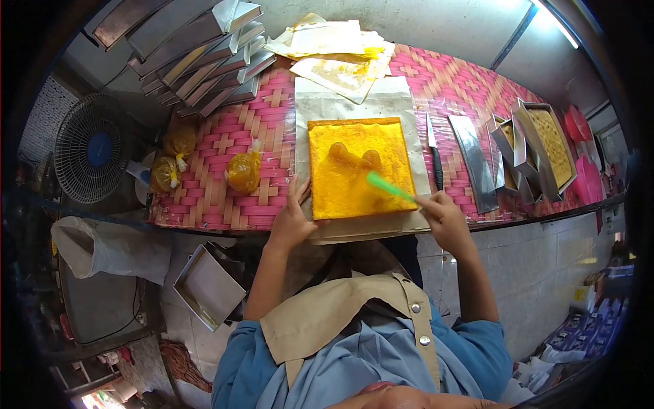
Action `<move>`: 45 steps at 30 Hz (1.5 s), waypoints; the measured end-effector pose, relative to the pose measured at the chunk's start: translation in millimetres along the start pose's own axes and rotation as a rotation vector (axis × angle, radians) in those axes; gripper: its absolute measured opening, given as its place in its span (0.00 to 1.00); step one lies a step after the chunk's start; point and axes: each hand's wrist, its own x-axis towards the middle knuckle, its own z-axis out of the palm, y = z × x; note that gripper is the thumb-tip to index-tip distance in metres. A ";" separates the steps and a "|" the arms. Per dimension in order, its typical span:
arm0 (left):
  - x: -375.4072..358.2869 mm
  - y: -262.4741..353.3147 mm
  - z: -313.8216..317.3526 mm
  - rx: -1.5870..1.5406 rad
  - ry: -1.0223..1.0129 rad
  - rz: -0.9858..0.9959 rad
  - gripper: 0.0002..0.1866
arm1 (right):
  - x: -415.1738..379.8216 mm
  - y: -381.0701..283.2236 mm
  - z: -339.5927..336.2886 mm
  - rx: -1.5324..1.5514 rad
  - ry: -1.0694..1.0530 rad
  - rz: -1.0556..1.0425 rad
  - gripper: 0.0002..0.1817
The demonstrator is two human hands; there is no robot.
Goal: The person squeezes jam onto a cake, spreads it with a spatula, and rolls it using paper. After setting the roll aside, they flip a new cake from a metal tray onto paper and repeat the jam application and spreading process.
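Note:
A square yellow sponge cake (327,180) lies on baking paper (357,95) in front of me. Orange-brown jam (347,158) sits on it in lumps, with a smeared patch below them. My right hand (444,215) grips a green spatula (390,186), whose blade is over the smear near the middle of the cake. At the cake's lower left edge rests my left hand (293,217), its fingers stretched out along the side and holding nothing.
Tied bags of orange filling (243,170) lie left, near a fan (92,148). Metal tins (204,65) are stacked at back left, used papers (340,51) behind. A knife (434,153), a wide metal blade (473,160) and a tin of cake (550,146) stand right.

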 end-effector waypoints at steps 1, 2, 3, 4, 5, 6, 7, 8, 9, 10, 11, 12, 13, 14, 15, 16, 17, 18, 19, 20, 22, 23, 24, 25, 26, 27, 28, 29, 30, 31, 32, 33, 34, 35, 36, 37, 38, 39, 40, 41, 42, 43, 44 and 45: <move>-0.6 0.9 0.1 0.013 0.000 -0.019 0.64 | -1.0 -3.5 6.5 -0.155 0.156 0.077 0.18; -1.3 1.8 0.3 0.011 -0.003 -0.019 0.64 | -2.8 -7.2 13.7 -0.309 0.311 0.153 0.17; -1.4 2.7 0.0 0.035 -0.003 -0.017 0.63 | -7.5 -10.7 22.1 -0.309 0.312 0.156 0.17; -0.3 3.3 -0.6 0.060 -0.002 -0.011 0.63 | -13.6 -14.6 31.5 -0.312 0.239 0.155 0.17; 0.6 3.7 -0.9 0.060 -0.002 -0.008 0.63 | -17.2 -18.4 37.3 -0.315 0.165 0.151 0.17; -0.1 4.0 -1.1 0.069 0.005 0.006 0.63 | -20.8 -27.2 33.4 -0.264 0.160 0.088 0.16; -0.6 4.5 -1.4 0.079 0.007 0.021 0.62 | -22.4 -34.5 26.1 -0.263 0.162 0.094 0.16; -0.7 5.3 -1.9 0.078 0.001 0.025 0.62 | -22.9 -40.8 17.9 -0.236 0.161 0.088 0.16; -1.2 6.6 -2.7 0.083 0.004 0.054 0.62 | -22.1 -43.5 12.8 -0.210 0.158 0.082 0.15; -1.1 7.3 -2.5 0.086 0.011 0.082 0.62 | -20.1 -41.6 9.4 -0.209 0.254 0.021 0.15; -0.7 6.9 -1.5 0.084 0.012 0.085 0.62 | -17.9 -29.9 6.7 -0.212 0.255 0.022 0.15; -0.7 6.0 -0.8 0.108 0.017 0.056 0.62 | -16.6 -9.6 5.0 -0.390 0.295 -0.071 0.16; -1.4 5.8 -0.8 0.134 0.022 0.025 0.62 | -15.5 5.4 1.2 -0.566 0.331 -0.165 0.17; -2.1 6.2 -0.9 0.133 0.023 0.024 0.62 | -14.8 16.4 -5.0 -0.566 0.329 -0.166 0.17; -2.0 7.9 -0.4 0.115 0.017 0.005 0.62 | -12.5 23.7 -13.2 -0.638 0.375 -0.124 0.18; -1.2 8.8 -0.3 0.099 0.014 -0.013 0.62 | -10.0 27.1 -17.8 -0.710 0.424 -0.085 0.18; -0.5 8.2 -0.6 0.097 0.020 -0.012 0.62 | -8.6 26.6 -17.3 -0.713 0.425 -0.090 0.18; -0.9 7.1 -0.7 0.102 0.013 -0.023 0.62 | -6.7 20.8 -15.2 -0.667 0.453 -0.116 0.18; -1.8 6.2 -0.7 0.107 0.003 -0.035 0.62 | -5.4 14.1 -11.0 -0.619 0.481 -0.139 0.18; -2.2 5.5 -0.7 0.108 0.005 -0.036 0.62 | -4.7 5.3 -3.6 -0.563 0.434 -0.201 0.16; -1.9 4.8 -1.3 0.139 -0.007 -0.007 0.61 | 2.8 22.2 1.7 -0.587 0.399 -0.220 0.16; -1.9 4.9 -1.4 0.140 -0.010 -0.006 0.61 | 7.0 32.8 2.3 -0.614 0.360 -0.237 0.16; -1.6 5.5 -1.0 0.111 -0.008 -0.019 0.61 | 14.0 37.9 -3.5 -0.710 0.390 -0.156 0.16; -1.5 6.3 -0.6 0.081 -0.003 -0.033 0.61 | 18.7 38.8 -4.8 -0.711 0.389 -0.156 0.16; -1.1 7.6 -0.5 0.080 0.001 -0.032 0.61 | 24.7 37.5 -5.5 -0.742 0.473 -0.142 0.17; -0.8 9.1 -1.3 0.110 0.008 -0.018 0.60 | 30.6 33.0 -5.3 -0.770 0.559 -0.130 0.17; -1.3 10.0 -2.1 0.140 0.014 -0.006 0.59 | 31.3 22.9 -0.6 -0.769 0.560 -0.135 0.17; -1.8 8.5 -2.0 0.143 0.017 -0.006 0.59 | 28.2 9.2 7.1 -0.662 0.459 -0.229 0.17; -1.2 7.1 -1.7 0.127 0.021 0.015 0.59 | 26.8 2.3 11.0 -0.555 0.358 -0.318 0.17; -0.8 5.7 -1.3 0.110 0.022 0.035 0.59 | 30.7 5.9 10.3 -0.554 0.360 -0.317 0.17; -0.7 4.0 -0.9 0.111 0.020 0.036 0.59 | 38.1 14.9 8.8 -0.574 0.361 -0.335 0.17; -0.6 4.3 -0.5 0.121 0.026 0.030 0.59 | 45.9 26.8 6.9 -0.594 0.360 -0.350 0.17; -1.5 4.5 0.3 0.130 0.032 0.022 0.59 | 54.9 47.5 3.8 -0.654 0.416 -0.341 0.18; -2.4 4.1 0.9 0.128 0.030 0.022 0.59 | 59.8 55.0 -4.1 -0.654 0.414 -0.339 0.18; -2.8 3.3 0.7 0.123 0.030 0.029 0.59 | 64.4 57.2 -11.4 -0.730 0.455 -0.285 0.18; -1.8 2.6 0.0 0.119 0.033 0.039 0.59 | 67.5 56.5 -15.8 -0.806 0.498 -0.233 0.19; -0.2 2.2 -0.6 0.121 0.039 0.043 0.59 | 66.7 53.2 -18.3 -0.814 0.495 -0.218 0.19; -0.3 1.8 -0.6 0.141 0.034 0.035 0.59 | 65.4 43.6 -16.7 -0.815 0.497 -0.223 0.19; -1.7 2.1 -0.6 0.160 0.026 0.024 0.59 | 62.2 32.7 -11.6 -0.735 0.470 -0.245 0.19; -2.2 2.4 -0.6 0.158 0.028 0.024 0.59 | 59.9 23.1 -8.7 -0.657 0.443 -0.266 0.19; -2.0 3.0 -0.5 0.162 0.033 0.017 0.60 | 59.0 15.7 -9.5 -0.653 0.373 -0.357 0.20; -2.0 3.6 -0.4 0.166 0.036 0.010 0.60 | 62.0 20.4 -9.2 -0.655 0.374 -0.356 0.20; -2.2 4.2 -0.8 0.166 0.033 0.011 0.60 | 68.8 31.2 -6.8 -0.714 0.407 -0.378 0.19; -2.0 5.1 -1.3 0.187 0.036 0.011 0.60 | 76.9 43.9 -4.9 -0.774 0.441 -0.400 0.19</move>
